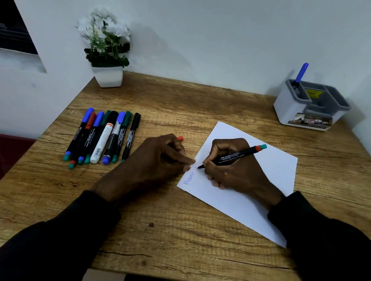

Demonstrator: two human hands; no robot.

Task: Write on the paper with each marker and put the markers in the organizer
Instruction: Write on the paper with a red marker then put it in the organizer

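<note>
One marker (232,156) gripped in right hand (234,169), tip on paper (278,169), left hand (156,161) closed around cap (180,138).

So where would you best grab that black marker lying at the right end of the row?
Take the black marker around its mid-barrel, coming from above and from its right side. It lies flat on the table, and only that side is free; a green-capped marker lies close on its left.

The room is dim. Soft shadows fall right of the fingers (212,179). The edges bend and look blurry.
</note>
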